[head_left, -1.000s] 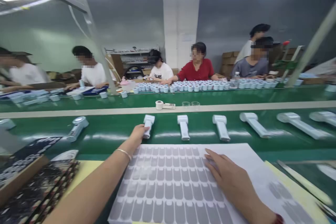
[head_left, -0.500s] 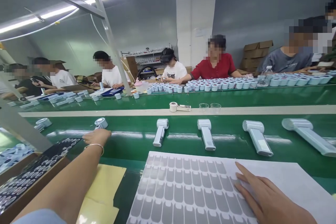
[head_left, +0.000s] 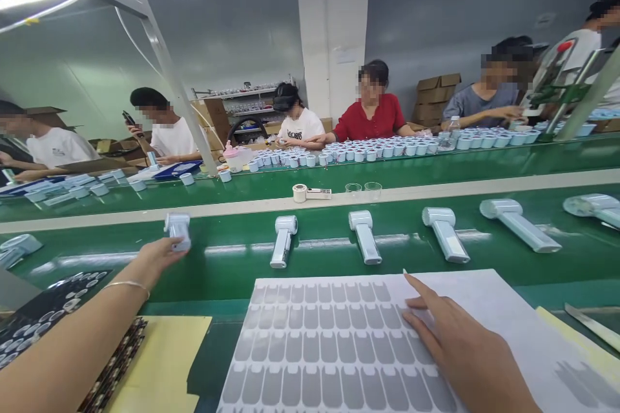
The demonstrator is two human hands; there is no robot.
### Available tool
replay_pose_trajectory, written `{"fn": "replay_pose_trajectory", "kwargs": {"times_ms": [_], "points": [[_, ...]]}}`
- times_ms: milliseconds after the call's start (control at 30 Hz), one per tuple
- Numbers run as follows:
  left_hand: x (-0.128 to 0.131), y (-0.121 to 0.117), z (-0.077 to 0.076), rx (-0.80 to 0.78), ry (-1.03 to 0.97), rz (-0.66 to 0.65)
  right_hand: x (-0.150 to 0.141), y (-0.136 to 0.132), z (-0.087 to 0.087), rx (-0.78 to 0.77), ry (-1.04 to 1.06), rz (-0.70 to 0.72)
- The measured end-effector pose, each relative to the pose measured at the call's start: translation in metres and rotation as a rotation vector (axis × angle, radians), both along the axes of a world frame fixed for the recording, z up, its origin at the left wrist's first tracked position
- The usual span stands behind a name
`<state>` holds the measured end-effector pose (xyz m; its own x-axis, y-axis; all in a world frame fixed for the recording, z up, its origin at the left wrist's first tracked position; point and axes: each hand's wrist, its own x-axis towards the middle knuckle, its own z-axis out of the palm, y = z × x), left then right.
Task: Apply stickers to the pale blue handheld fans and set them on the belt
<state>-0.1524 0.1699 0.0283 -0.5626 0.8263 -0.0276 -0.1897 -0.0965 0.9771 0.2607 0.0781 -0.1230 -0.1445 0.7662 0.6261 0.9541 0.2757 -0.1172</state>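
Note:
My left hand [head_left: 157, 257] reaches out over the green belt. Its fingers are closed around the handle of a light-blue device [head_left: 178, 224] with a round head, which stands tipped on the belt or just above it; I cannot tell which. Under my right hand [head_left: 458, 335] lies a white sheet of grey labels [head_left: 310, 345], in rows of rounded shapes. The right fingers are stretched out and apart, resting on the sheet near its bare right part. More light-blue devices of the same shape, such as one [head_left: 283, 242] nearest the middle, lie spaced along the belt [head_left: 320, 271].
Yellow paper [head_left: 159, 348] and a box of dark round stickers [head_left: 53, 316] are at the left. A blade-like metal tool [head_left: 593, 328] lies at the right. Across the belt, several people work behind rows of light-blue cups [head_left: 371, 155]. A metal post [head_left: 165, 58] rises at the left.
My left hand has taken hold of the device and turned it, so its handle now points toward me. My view has swung right. My right hand stays on the sheet.

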Motion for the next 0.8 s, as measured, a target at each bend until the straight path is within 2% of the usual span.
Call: {"fn": "replay_pose_trajectory", "kwargs": {"times_ms": [100,167,233,300,433,500,600,700,800], "points": [[0.013,-0.004,0.006,-0.038,-0.105,-0.069,-0.006,-0.002,0.009,0.006,0.060,0.030],[0.029,-0.017,0.012,-0.012,-0.158,-0.130,-0.009,-0.004,0.016,-0.040,0.160,0.057],[0.045,-0.039,0.017,0.003,-0.197,-0.205,-0.010,-0.006,0.024,-0.122,0.332,0.082],[0.059,-0.067,0.016,0.000,-0.227,-0.332,-0.009,-0.008,0.030,-0.187,0.546,0.087],[0.083,-0.123,0.000,-0.010,-0.300,-0.578,-0.004,-0.012,0.042,-0.187,0.843,0.095],[0.098,-0.146,-0.010,-0.057,-0.369,-0.576,-0.003,-0.016,0.049,-0.192,0.924,0.115],[0.125,-0.169,-0.019,-0.187,-0.488,-0.430,-0.011,-0.032,0.068,-0.268,1.015,0.178],[0.147,-0.179,-0.022,-0.273,-0.606,-0.311,-0.032,-0.061,0.090,-0.366,1.081,0.369],[0.161,-0.183,-0.024,-0.273,-0.783,-0.354,-0.060,-0.094,0.104,-0.522,1.237,0.579]]}}
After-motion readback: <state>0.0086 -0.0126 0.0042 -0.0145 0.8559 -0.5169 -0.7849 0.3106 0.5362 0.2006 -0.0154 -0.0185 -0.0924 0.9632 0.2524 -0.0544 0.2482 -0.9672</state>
